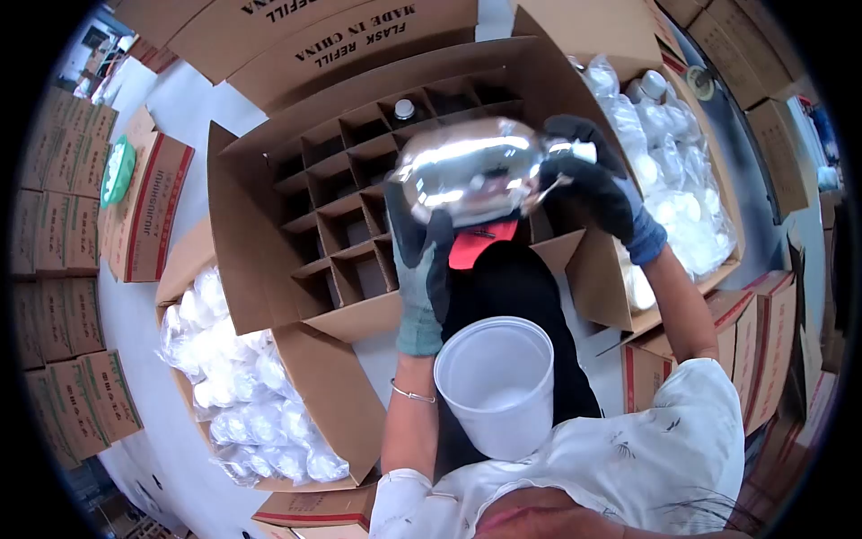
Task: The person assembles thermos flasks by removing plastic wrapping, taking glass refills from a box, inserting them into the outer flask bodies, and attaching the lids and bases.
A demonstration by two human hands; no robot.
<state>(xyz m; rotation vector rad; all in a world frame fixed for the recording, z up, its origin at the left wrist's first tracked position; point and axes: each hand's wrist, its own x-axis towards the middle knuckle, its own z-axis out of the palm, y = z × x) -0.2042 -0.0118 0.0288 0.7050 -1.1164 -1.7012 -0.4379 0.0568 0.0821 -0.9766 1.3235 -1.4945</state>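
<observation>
A shiny silver flask refill lies sideways in the air between my gloved hands, in front of a divided carton. My left hand supports its rounded end from below, fingers wrapped against the glass. At the neck end, my right hand is closed around the flask, and a white cap-like piece shows by its fingers. One white-topped item stands in a rear compartment of the carton. Below the hands, a translucent plastic bucket rests at my lap.
Open boxes of plastic-wrapped white items stand at the lower left and right. Stacked cartons line the left side; more cartons are at the right. A green basket sits on a carton at the left.
</observation>
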